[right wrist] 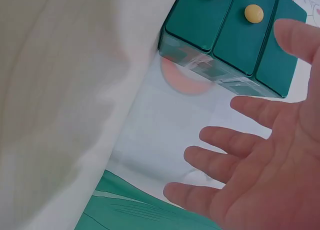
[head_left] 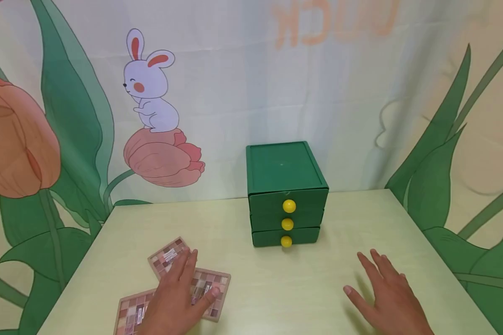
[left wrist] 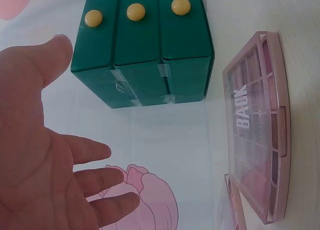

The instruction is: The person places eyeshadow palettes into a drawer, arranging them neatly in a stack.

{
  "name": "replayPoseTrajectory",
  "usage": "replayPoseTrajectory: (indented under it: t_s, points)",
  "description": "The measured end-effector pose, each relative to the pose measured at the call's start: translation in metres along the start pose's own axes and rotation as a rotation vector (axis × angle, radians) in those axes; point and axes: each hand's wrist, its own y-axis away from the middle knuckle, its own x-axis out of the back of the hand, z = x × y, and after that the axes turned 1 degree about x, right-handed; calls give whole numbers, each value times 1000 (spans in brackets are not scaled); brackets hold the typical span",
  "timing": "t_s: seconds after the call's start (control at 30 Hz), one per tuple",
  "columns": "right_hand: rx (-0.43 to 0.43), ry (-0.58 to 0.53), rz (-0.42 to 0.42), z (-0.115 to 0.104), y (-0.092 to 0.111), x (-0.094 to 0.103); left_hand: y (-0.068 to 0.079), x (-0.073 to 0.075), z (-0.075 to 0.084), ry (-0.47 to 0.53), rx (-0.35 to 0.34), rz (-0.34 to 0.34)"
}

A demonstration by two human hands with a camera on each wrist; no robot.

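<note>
My left hand [head_left: 173, 295], fingers spread and holding nothing, hovers over several pink eyeshadow palettes at the left of the table. One palette [head_left: 211, 291] shows beside the thumb, another [head_left: 167, 255] lies beyond the fingertips, and a third [head_left: 130, 311] is partly hidden by the hand. In the left wrist view a palette [left wrist: 250, 125] has a clear lid with white lettering. My right hand [head_left: 387, 298] is held above the table's right side, palm down and fingers apart, with nothing in it. Between and beyond both hands stands a green drawer box [head_left: 287, 167] with three yellow knobs, its drawers closed.
The pale table [head_left: 302, 293] ends at a hanging cloth backdrop [head_left: 226, 93] printed with tulips and a rabbit. The drawer box stands near the table's back edge, close to the cloth. Clear tape [right wrist: 200, 65] runs along the side of the box.
</note>
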Motion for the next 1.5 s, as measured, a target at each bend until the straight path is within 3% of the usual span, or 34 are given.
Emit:
replayPoseTrajectory:
  t_s: [0.27,0.5,0.83,1.0,1.13,1.37,1.5]
  points:
    - [29,-124,95,-5,-5,11,1,-2,3,28,-14,36]
    - [143,-236,230,-4,-20,12,3,0,10,57,1,101]
    - [183,-400,286,-9,-44,15,2,-5,26,257,-79,323]
    - [202,-471,311,-14,-57,16,-3,-10,41,362,-136,389]
    - [187,-580,299,-14,-68,16,-9,-15,55,492,-175,387]
    - [128,-769,271,-17,-86,16,-21,-23,77,784,-115,288]
    - [131,-806,274,-18,-97,15,-27,-24,89,833,-109,285]
